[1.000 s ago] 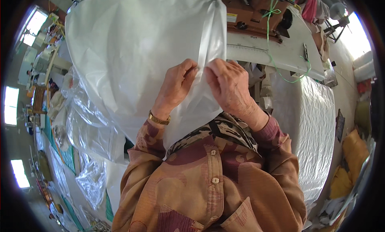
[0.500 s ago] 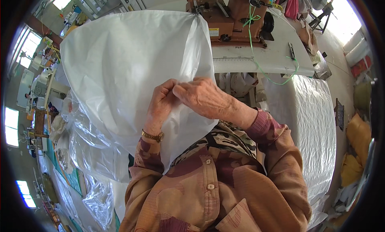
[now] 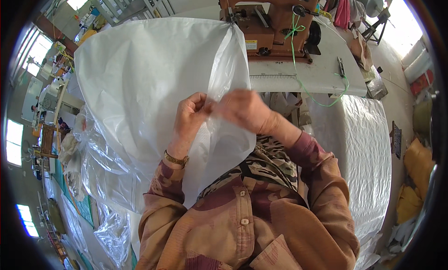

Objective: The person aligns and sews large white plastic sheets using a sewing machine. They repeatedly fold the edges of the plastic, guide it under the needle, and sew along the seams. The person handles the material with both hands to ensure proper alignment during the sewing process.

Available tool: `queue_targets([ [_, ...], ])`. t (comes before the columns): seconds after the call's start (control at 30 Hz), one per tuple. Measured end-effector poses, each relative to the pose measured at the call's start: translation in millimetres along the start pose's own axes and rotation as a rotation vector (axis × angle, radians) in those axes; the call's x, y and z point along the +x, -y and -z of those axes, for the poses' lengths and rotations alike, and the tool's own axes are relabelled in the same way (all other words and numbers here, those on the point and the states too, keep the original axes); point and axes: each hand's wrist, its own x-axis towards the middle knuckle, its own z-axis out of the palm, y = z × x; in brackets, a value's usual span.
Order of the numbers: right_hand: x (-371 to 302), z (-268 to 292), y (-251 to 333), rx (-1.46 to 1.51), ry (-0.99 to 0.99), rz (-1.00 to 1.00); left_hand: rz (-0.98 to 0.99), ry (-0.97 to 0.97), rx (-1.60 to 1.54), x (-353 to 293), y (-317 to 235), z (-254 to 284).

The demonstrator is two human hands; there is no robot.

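Observation:
A big white plastic sheet point(image 3: 144, 79) spreads from the sewing machine down over my lap. Its upper right corner lies under the needle area of the brown sewing machine point(image 3: 287, 27). A folded, shinier strip point(image 3: 219, 69) runs down the sheet from that corner toward my hands. My left hand point(image 3: 190, 112), with a watch on the wrist, has its fingers curled and pinched on the sheet at this strip. Close beside it, my right hand point(image 3: 242, 110) is over the strip's right side. Motion smears its fingers, so their grip does not show.
Right of the machine, a green string point(image 3: 294, 60) hangs across the white table point(image 3: 322, 79), near small thread snips point(image 3: 341, 67). A stack of white sheeting point(image 3: 364, 148) stands at my right. Clear plastic point(image 3: 112, 162) lies at my left.
My right hand has shifted slightly to the right, a little apart from the left, and is now more blurred. The folded strip lies more spread out between them. My left hand stays nearly in place.

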Motion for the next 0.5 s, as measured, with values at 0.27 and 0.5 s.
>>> queue_targets([
  [0.27,57.3,45.3,-111.8,-0.584,-0.058,-0.246,-0.267,-0.094,0.683,-7.4,-40.4,-4.1],
  [0.5,78.6,57.1,-142.2,-0.566,0.173,-0.212,-0.382,-0.156,0.805,-7.4,-61.9,-2.9],
])
